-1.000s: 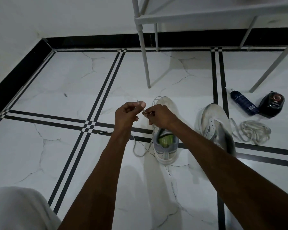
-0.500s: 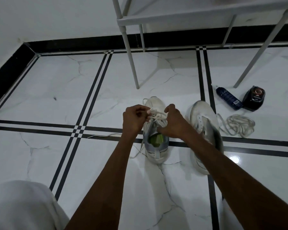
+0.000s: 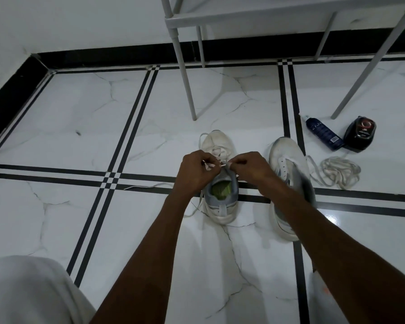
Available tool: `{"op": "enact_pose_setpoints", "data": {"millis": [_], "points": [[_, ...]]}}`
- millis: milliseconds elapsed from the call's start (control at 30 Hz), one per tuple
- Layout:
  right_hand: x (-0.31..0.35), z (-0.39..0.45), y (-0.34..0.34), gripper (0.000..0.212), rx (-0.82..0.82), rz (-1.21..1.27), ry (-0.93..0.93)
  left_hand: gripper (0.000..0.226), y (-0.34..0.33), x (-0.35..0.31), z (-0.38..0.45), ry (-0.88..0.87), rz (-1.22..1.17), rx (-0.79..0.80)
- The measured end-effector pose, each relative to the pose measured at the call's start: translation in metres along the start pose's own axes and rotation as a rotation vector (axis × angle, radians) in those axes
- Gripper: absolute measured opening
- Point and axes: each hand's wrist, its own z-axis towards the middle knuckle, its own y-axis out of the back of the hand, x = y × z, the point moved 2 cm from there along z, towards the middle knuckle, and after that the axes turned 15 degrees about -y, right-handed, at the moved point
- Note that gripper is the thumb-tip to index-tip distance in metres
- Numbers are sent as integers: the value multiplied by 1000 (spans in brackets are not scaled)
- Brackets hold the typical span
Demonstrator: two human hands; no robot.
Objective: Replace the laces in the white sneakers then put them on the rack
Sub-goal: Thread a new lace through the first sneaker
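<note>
Head view: both hands' grip pinches lace (image 3: pixel 216 152) above sneaker (image 3: pixel 220 183).

I can't read any text: the labels on the blue spray bottle (image 3: pixel 324 133) and black polish container (image 3: pixel 359 134) are too blurred.

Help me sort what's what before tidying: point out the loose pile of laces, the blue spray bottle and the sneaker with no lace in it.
loose pile of laces (image 3: pixel 340 171), head view, middle of the coil.
blue spray bottle (image 3: pixel 324 133), head view, mid-body.
unlaced sneaker (image 3: pixel 284 149), head view, on the toe.
</note>
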Motion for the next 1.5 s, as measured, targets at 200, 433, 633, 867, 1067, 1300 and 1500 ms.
{"op": "enact_pose_setpoints", "data": {"millis": [200, 433, 633, 867, 1067, 1300, 1500], "points": [[0, 0, 9, 8, 227, 311, -235, 15, -12, -7, 1, 15, 134, -37], [-2, 2, 11, 10, 293, 402, -303, 20, -21, -7, 3, 45, 167, -26], [-4, 4, 12, 16, 322, 391, -311, 18, -22, -6, 3, 44, 177, -32], [0, 2, 10, 17, 323, 364, -293, 15, -22, -7, 0, 27, 162, -47], [4, -3, 12, 22, 315, 342, -241, 13, -26, -11, -2, 37, 178, -50], [6, 1, 5, 18, 244, 361, -276, 24, -24, -21, -12, 91, 138, -214], [11, 3, 4, 15, 211, 256, -280, 34, -35, -30, -26, 76, 349, -139]]}}
